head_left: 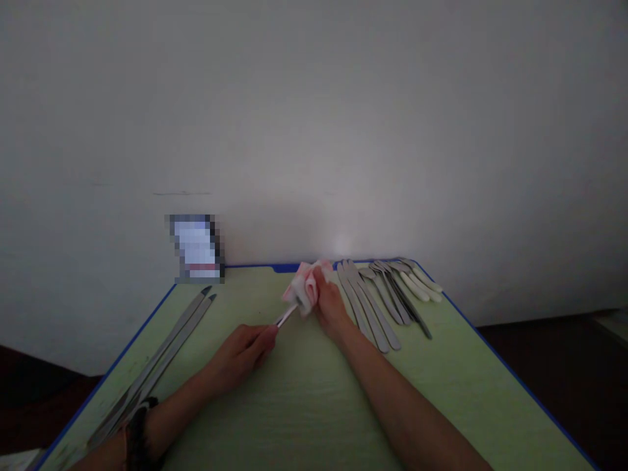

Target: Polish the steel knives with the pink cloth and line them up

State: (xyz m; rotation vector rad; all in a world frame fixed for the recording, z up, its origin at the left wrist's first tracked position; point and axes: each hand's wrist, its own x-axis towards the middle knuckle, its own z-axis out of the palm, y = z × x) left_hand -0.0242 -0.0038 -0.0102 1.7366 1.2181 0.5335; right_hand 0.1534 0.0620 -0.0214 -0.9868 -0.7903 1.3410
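Observation:
Low over the middle of the table, my left hand (245, 350) is closed around one end of a slim metal piece of cutlery (287, 316). Its far end disappears into a pink-and-white cloth (307, 288), so its exact kind is hidden. My right hand (331, 304) grips that cloth, bunched around the metal. Just right of this hand lie several metal table knives (367, 304), side by side. Along the left edge, near my left forearm, rest long slim knives (171, 347) with dark-looking tips; the forearm partly covers their near ends.
Spoons (387, 297), dark-handled cutlery (409, 304) and white-handled pieces (416, 286) lie at the back right. A blurred phone-like screen (196, 247) leans at the back left. The green table (294, 405) has a blue rim and meets a pale wall (314, 131).

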